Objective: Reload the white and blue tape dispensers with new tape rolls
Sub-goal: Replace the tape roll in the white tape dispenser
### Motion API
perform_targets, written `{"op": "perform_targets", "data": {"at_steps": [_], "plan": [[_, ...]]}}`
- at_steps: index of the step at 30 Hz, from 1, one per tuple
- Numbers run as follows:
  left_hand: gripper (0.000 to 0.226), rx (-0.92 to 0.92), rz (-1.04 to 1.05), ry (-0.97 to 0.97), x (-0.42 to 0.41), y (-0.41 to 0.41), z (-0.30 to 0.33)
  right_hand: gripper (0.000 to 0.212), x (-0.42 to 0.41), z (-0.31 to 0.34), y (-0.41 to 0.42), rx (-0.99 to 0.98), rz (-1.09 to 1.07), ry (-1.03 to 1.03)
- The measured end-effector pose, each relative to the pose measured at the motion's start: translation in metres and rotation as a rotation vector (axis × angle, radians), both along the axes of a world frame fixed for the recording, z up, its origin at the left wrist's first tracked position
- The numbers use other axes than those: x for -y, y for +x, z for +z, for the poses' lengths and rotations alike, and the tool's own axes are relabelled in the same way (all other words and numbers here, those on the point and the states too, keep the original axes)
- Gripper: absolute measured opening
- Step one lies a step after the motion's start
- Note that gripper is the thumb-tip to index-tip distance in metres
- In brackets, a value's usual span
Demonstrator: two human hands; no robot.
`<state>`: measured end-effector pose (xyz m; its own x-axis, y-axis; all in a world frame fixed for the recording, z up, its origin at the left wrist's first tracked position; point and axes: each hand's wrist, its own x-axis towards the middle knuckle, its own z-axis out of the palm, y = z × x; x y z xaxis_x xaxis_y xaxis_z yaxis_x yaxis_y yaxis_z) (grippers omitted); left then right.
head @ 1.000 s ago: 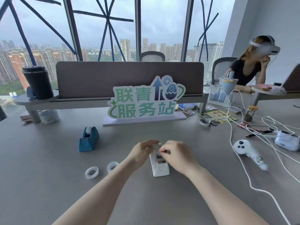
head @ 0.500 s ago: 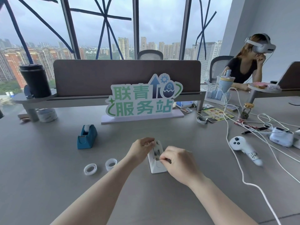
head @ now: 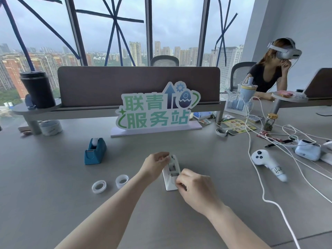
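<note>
The white tape dispenser [head: 171, 177] stands on the grey table [head: 53, 203] between my hands. My left hand [head: 156, 164] grips its far end, fingers curled at the roll. My right hand [head: 193, 186] pinches something small at the near cutter end, likely the tape's end; the fingertips hide it. The blue dispenser [head: 95, 152] stands apart to the left with a white roll in it. Two loose tape rolls lie left of my left arm: one flat [head: 99, 186], one on its edge [head: 122, 180].
A green and white sign [head: 158, 108] stands behind, before a brown divider. A white controller [head: 265, 161], cables and a white device [head: 308, 150] lie to the right. A seated person with a headset is at far right. A black cup [head: 38, 89] stands on the left shelf.
My right hand has drawn back from the top of the white dispenser toward its near cutter end. My left hand keeps its hold on the far end.
</note>
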<state>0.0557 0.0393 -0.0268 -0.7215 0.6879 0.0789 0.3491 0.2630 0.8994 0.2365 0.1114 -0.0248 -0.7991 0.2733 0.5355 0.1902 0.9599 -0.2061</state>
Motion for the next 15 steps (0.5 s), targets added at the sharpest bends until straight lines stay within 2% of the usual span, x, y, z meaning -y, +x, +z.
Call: {"op": "perform_targets", "data": {"at_steps": [8, 15], "plan": [[0.033, 0.004, -0.034, 0.015, 0.006, 0.004, 0.002, 0.013, 0.002, -0.01, 0.002, 0.018, 0.009, 0.013], [0.035, -0.004, 0.014, 0.004, 0.026, 0.002, 0.006, 0.004, 0.002, 0.01, 0.003, -0.106, -0.153, -0.206]]}}
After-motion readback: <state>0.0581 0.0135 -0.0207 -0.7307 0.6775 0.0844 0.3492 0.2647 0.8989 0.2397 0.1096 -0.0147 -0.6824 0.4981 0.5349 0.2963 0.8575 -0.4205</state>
